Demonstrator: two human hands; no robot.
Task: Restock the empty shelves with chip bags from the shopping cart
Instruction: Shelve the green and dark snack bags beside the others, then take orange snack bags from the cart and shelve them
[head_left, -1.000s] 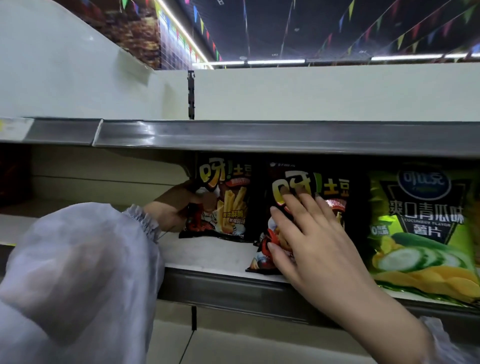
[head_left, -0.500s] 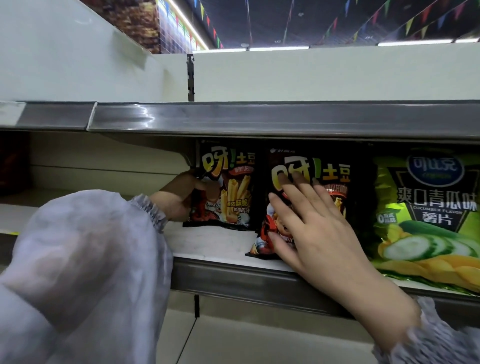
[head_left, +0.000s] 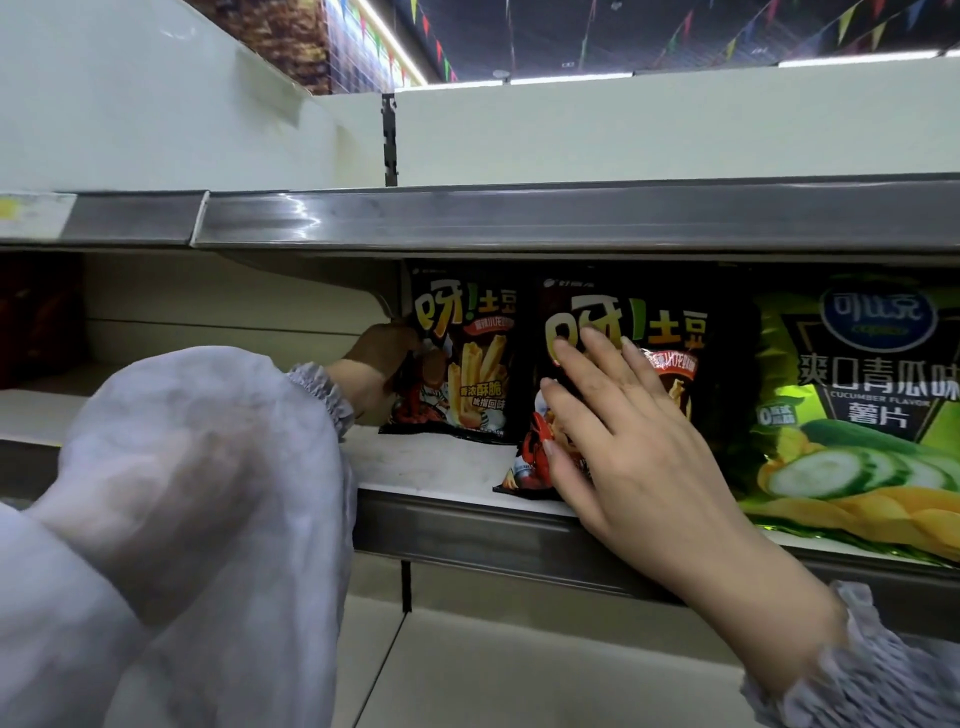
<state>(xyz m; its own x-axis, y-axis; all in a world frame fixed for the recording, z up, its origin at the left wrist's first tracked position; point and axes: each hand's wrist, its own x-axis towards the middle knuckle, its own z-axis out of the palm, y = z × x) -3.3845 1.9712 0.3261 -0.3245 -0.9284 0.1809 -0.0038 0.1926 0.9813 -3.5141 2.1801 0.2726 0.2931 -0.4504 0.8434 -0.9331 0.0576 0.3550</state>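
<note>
Fingers (head_left: 608, 369) of our right hand (head_left: 639, 452) lie straight and flat against the front chip bag (head_left: 675, 332) at the shelf (head_left: 431, 462) edge, left hand (head_left: 376, 364) grips the side of the rear chip bag (head_left: 470, 364), so we're guessing mid-placement, and next comes nudging both upright.

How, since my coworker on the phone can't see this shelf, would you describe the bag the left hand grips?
On the shelf under the price rail, three bags stand side by side. Take the leftmost black fries bag, which the left hand grips by its edge. Unlike the matching black bag under the right hand, it stands further back, and the green cucumber bag is far right.
</note>
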